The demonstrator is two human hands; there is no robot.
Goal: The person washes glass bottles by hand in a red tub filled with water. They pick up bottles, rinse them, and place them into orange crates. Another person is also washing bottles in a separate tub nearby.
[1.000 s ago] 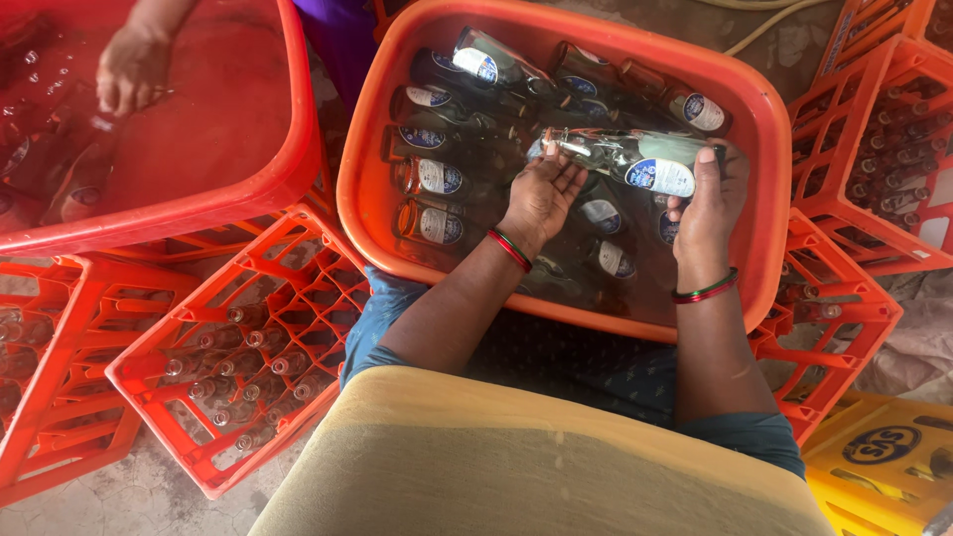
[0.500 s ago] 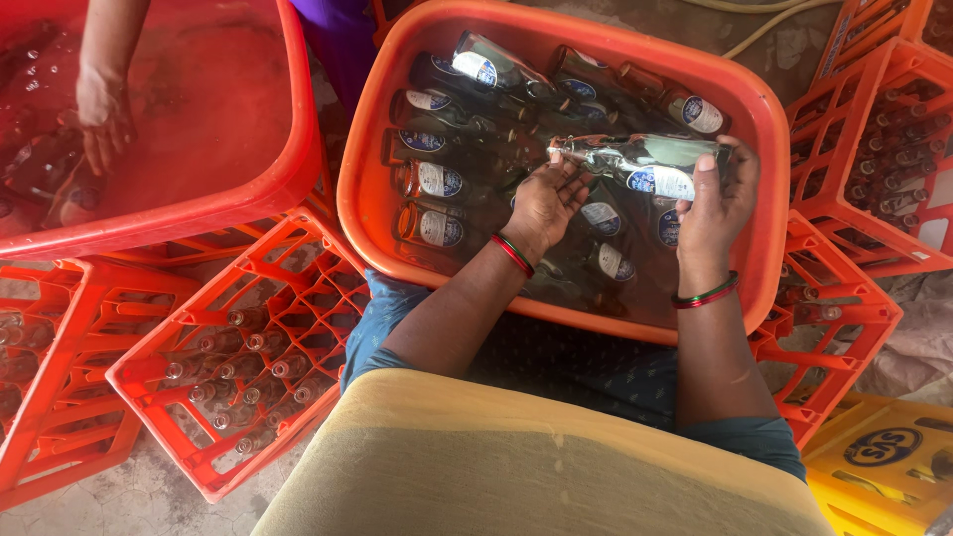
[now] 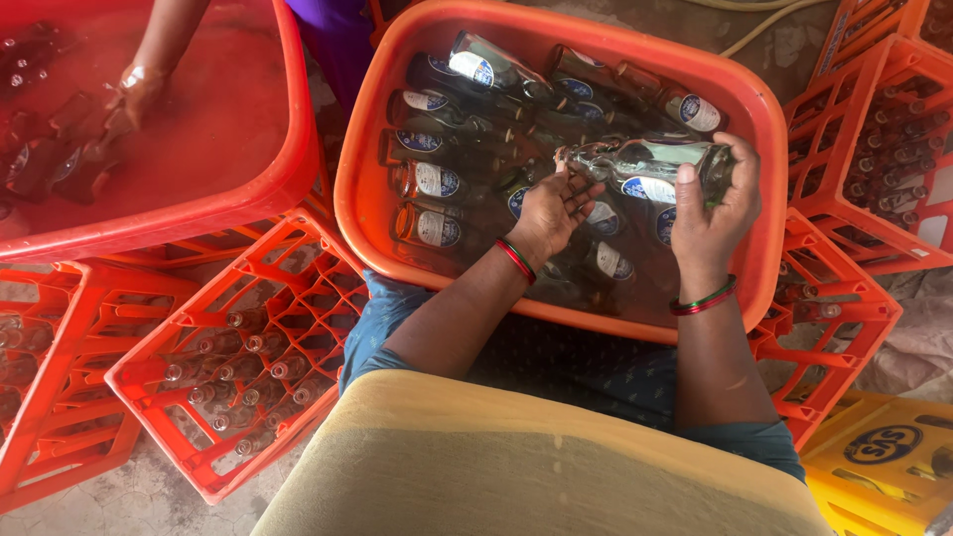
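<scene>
A: How is the bottle [image 3: 650, 164] held?

B: It is gripped sideways at its base end by the right hand [image 3: 713, 213], fingers wrapped around the glass, just above the water in the tub [image 3: 764, 129]. The neck is pointed away from that grip, toward the left hand [image 3: 551, 208].

A: And the left hand?

B: It is kept half open just beside the neck end, fingers spread; whether the mouth is touched cannot be told. Nothing is clasped by it.

A: Why sideways?

B: Probably so both ends can be reached and the label is turned up.

A: What lies below the grip?

B: More bottles [image 3: 427, 179] are left lying in the water, likely to soak. Crates [image 3: 248, 347] are set close outside the tub. Far off the neck side, another person's hand [image 3: 134, 89] is dipped in a second tub [image 3: 288, 169].
</scene>
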